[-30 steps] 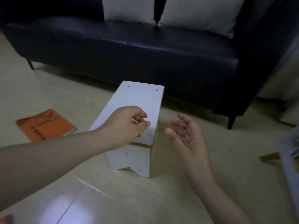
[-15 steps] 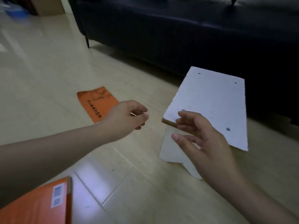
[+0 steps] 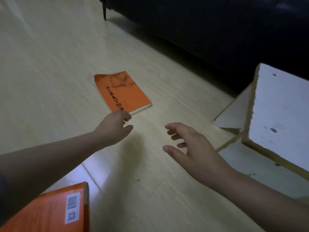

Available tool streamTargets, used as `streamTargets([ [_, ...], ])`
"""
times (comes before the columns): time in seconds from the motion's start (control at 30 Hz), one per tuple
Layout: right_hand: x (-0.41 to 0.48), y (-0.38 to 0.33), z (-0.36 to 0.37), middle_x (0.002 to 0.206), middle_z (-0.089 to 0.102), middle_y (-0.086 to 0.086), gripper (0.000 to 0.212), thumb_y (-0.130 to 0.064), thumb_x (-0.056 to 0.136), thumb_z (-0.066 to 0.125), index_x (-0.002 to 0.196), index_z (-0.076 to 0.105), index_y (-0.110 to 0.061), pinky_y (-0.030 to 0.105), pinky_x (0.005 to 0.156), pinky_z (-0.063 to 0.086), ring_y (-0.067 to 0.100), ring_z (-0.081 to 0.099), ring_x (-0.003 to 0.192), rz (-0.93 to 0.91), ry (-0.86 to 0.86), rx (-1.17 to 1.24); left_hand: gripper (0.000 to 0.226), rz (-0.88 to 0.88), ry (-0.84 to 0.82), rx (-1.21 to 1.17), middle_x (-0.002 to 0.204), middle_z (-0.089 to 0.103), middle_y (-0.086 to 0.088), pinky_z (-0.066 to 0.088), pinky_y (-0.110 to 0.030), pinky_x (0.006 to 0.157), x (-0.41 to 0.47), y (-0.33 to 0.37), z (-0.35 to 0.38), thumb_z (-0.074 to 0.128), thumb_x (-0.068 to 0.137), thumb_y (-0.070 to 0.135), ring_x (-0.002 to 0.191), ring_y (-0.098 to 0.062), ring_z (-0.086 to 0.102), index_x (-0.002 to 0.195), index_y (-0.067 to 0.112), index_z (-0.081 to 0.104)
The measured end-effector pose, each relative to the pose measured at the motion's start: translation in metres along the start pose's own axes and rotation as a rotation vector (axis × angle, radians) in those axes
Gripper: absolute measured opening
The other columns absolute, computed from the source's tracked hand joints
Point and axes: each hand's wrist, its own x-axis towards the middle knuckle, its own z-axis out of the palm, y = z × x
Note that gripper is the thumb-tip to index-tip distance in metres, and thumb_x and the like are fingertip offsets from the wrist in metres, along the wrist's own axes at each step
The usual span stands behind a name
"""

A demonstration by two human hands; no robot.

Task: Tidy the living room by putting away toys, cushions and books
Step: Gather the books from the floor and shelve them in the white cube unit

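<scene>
Orange book [image 3: 122,92] flat on the pale wooden floor [image 3: 50,72], cover up, black lettering running along it, a darker mottled patch at its far end, and it sits out in the open, well clear of the dark sofa [image 3: 217,30] behind it. Right at the book's near corner is the left hand [image 3: 115,126], arm stretched forward from the lower left, knuckles overlapping that corner from this angle; whether skin meets the cover, I cannot tell. The fingers there are loosely curled, thumb held a little apart below them, and nothing sits between them. Over to the right, the right hand [image 3: 192,144] hovers above bare floor, palm turned inward, fingers spread and gently bent, thumb out wide, gripping nothing, well apart from the book. Down in the lower left corner, a second orange book [image 3: 50,211] pokes into view, back cover showing a white barcode label and a small square code, spine edge facing the middle. Further out on the right stands a white wooden stool [image 3: 280,111], rough-edged top dotted with dark marks, its pale side panels and raw wood edges visible beneath. At the top, one thin sofa leg [image 3: 104,12] stands on the floor.
</scene>
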Motion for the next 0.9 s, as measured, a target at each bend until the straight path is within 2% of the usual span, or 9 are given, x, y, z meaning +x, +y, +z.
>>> streamTargets([
  [0.2,0.013,0.017,0.032,0.123,0.050,-0.018,0.047,-0.038,0.092,0.057,0.136,0.040,-0.034,0.016,0.090,0.046,-0.005,0.048,0.111,0.090,-0.076,0.048,0.061,0.072,-0.081,0.289,0.142,0.041,-0.014,0.033,-0.039,0.108,0.034,-0.049,0.013,0.063,0.086,0.028,0.129,-0.033,0.039,0.140,0.008,0.041],
  [0.3,0.016,0.025,0.041,0.123,0.049,-0.018,0.048,-0.039,0.093,0.056,0.137,0.038,-0.034,0.016,0.090,0.044,-0.005,0.046,0.110,0.129,-0.117,0.052,0.061,0.062,-0.097,0.332,0.147,0.036,-0.016,0.027,-0.039,0.111,0.049,-0.059,0.017,0.063,0.087,0.030,0.134,-0.034,0.033,0.139,0.007,0.040],
  [0.4,0.018,0.030,0.051,0.123,0.049,-0.017,0.049,-0.039,0.092,0.057,0.137,0.038,-0.033,0.022,0.093,0.045,-0.003,0.047,0.109,0.171,-0.149,0.064,0.048,0.025,-0.078,0.334,0.127,0.051,-0.015,0.044,-0.039,0.094,0.062,-0.066,0.018,0.065,0.085,0.031,0.112,-0.033,0.052,0.124,0.007,0.052],
  [0.47,0.021,0.032,0.059,0.124,0.049,-0.015,0.049,-0.039,0.092,0.057,0.137,0.038,-0.032,0.021,0.092,0.044,-0.001,0.048,0.108,0.182,-0.171,0.068,0.037,-0.002,-0.058,0.313,0.115,0.055,-0.012,0.048,-0.038,0.084,0.068,-0.069,0.016,0.065,0.084,0.028,0.100,-0.029,0.057,0.114,0.007,0.059],
  [0.6,0.028,0.027,0.084,0.121,0.051,-0.012,0.047,-0.037,0.091,0.059,0.134,0.042,-0.031,0.014,0.081,0.040,0.001,0.052,0.101,0.205,-0.189,0.117,0.023,-0.017,0.025,0.267,0.110,0.058,-0.010,0.046,-0.032,0.080,0.074,-0.073,0.017,0.065,0.085,0.021,0.097,-0.027,0.058,0.105,0.009,0.067],
  [0.73,0.034,0.012,0.115,0.114,0.055,-0.009,0.039,-0.036,0.092,0.059,0.128,0.048,-0.030,0.022,0.082,0.048,0.005,0.057,0.094,0.208,-0.266,0.168,0.017,-0.009,0.061,0.297,0.102,0.060,-0.013,0.046,-0.033,0.075,0.076,-0.076,0.019,0.059,0.088,0.014,0.089,-0.031,0.059,0.096,0.005,0.070],
  [0.83,0.037,0.000,0.132,0.110,0.059,-0.007,0.034,-0.036,0.091,0.059,0.123,0.056,-0.026,0.031,0.088,0.050,0.009,0.058,0.095,0.129,-0.353,0.126,0.017,0.035,0.051,0.347,0.094,0.061,-0.018,0.044,-0.033,0.066,0.083,-0.074,0.015,0.054,0.085,0.009,0.082,-0.034,0.057,0.089,0.001,0.069],
  [0.9,0.035,-0.010,0.144,0.111,0.061,-0.005,0.033,-0.034,0.092,0.057,0.123,0.058,-0.023,0.030,0.087,0.049,0.010,0.057,0.097,0.069,-0.438,0.099,0.017,0.054,0.045,0.354,0.089,0.061,-0.021,0.041,-0.032,0.063,0.083,-0.074,0.015,0.051,0.083,0.005,0.077,-0.033,0.056,0.083,-0.002,0.066],
])
